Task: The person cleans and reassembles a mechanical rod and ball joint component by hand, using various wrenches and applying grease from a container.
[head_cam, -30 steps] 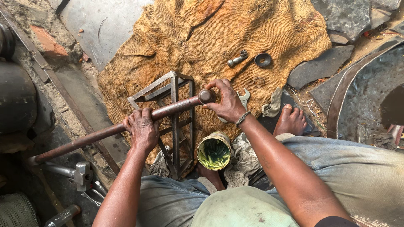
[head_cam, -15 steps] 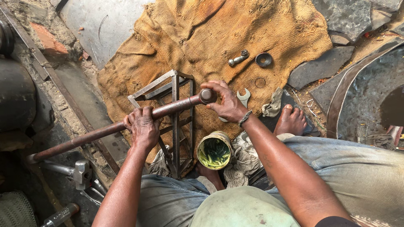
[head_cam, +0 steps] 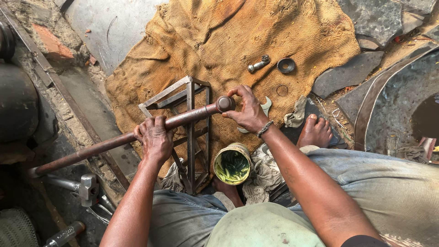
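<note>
**Long rusty bar being held across a metal stand**

A long rusty bar (head_cam: 123, 139) is being held across the top of a metal stand (head_cam: 190, 132), which is standing on a sheet of burlap (head_cam: 256, 41). The bar is being gripped mid-length by the left hand (head_cam: 154, 139), fingers wrapped fully round it. Its rounded near end is being pinched by the right hand (head_cam: 249, 112), fingers curled narrowly about the tip. The far end of the bar is being rested low at the left, past the burlap's edge, near a hammer (head_cam: 84, 188).

A tin of green grease (head_cam: 232, 165) is being kept just beside the stand's right edge, below the right wrist. A wrench (head_cam: 266, 106) is partly hidden behind the right hand. Open burlap is being left beyond the stand, with only a bolt (head_cam: 258, 64) and a dark ring (head_cam: 286, 65) lying well apart from the hands. A bare foot (head_cam: 315, 132) is being rested at the burlap's right edge.
</note>
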